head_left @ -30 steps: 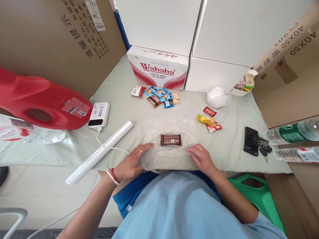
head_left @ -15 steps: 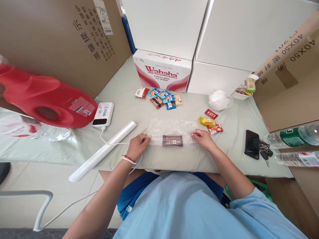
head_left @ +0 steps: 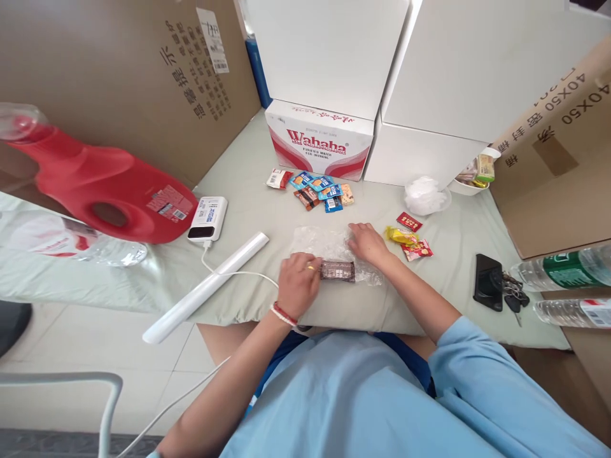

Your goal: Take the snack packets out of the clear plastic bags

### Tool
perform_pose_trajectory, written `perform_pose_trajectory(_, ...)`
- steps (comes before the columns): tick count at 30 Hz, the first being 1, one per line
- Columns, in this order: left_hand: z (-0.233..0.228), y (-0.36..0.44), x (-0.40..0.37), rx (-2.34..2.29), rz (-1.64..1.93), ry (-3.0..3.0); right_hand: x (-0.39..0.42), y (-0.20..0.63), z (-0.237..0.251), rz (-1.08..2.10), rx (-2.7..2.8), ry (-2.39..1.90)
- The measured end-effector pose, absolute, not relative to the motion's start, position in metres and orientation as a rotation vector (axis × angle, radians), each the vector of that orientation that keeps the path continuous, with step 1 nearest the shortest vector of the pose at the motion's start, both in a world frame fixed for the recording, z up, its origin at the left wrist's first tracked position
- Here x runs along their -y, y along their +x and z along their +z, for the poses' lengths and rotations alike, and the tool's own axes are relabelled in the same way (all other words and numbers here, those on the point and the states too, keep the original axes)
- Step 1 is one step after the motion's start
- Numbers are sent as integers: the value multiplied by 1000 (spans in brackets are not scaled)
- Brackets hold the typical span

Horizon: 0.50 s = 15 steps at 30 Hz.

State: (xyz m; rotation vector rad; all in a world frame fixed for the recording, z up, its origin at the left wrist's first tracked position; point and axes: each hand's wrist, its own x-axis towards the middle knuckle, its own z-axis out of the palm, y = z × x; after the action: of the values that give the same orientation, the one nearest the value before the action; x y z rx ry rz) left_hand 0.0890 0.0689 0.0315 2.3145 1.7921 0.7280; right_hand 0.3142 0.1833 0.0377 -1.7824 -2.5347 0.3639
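A brown wrapped snack bar (head_left: 338,271) lies across the lower part of a clear plastic bag (head_left: 315,239), spread crumpled on the table in front of me. My left hand (head_left: 300,283) is at the bar's left end, fingers curled down and closed on the bag's edge; the fingertips are partly hidden. Above the bar's right end, my right hand (head_left: 366,243) rests with its fingers stretched over the bag's upper right part. Part of the clear film sticks out below the right wrist.
Small snack packets (head_left: 317,184) lie before a Wahaha carton (head_left: 319,143); candies (head_left: 403,235) sit to the right. A white tube (head_left: 205,286), power bank (head_left: 207,218) and red jug (head_left: 109,184) stand left. Phone (head_left: 487,282), keys (head_left: 514,292) and bottles (head_left: 568,270) lie right.
My left hand has moved right from the bag's left edge to the bar's end. My right hand has shifted up and left over the bag. The view has moved slightly.
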Motion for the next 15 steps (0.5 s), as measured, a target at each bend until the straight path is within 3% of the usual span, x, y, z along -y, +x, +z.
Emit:
perform_pose_trajectory(4,21,118,-75,-1718,400,2342,-211,292,27,603,2498,-1916)
perform_pose_trajectory(9,14,123,-83,-1732,277,2335,-226,291,42,818,2547,-1775)
perform_pose_trajectory(15,13,124,-81,-1733,355,2322,-184,303,65,702,2601,-1289)
